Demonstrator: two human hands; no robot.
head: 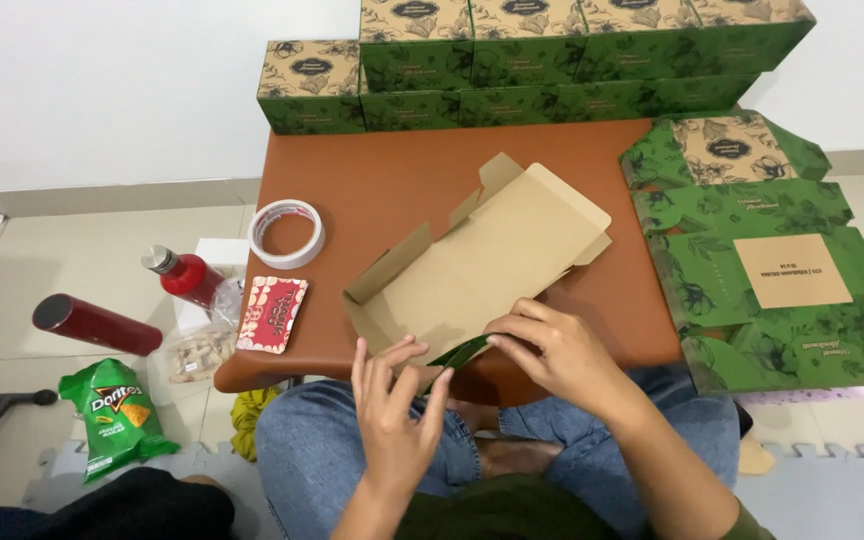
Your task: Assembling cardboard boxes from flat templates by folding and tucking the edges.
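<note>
A: Report the position of the workpiece.

B: The unfolded cardboard box (pixel 482 262) is lying plain side up on the brown low table (pixel 392 180), with its near edge overhanging the table's front, above the person's knees. Some side flaps are standing partly raised.

A: State of the right hand?

B: The right hand (pixel 552 352) is pinching the green near flap (pixel 460 352) of the box between thumb and fingertips, folding it up at the near edge.

A: And the left hand?

B: The left hand (pixel 395 405) is hovering just beside that flap with fingers spread and raised. Whether a fingertip is touching the flap cannot be told.

A: Surrounding items?

B: A stack of flat green box blanks (pixel 772 270) is lying at the table's right. Finished green boxes (pixel 552 60) are standing in rows against the wall. A tape roll (pixel 287 233) is sitting on the table's left part, with a red patterned packet (pixel 271 313) near it. On the floor at left, a red bottle (pixel 184 275), a dark red cylinder (pixel 95 324) and a green snack bag (pixel 115 408) are lying.
</note>
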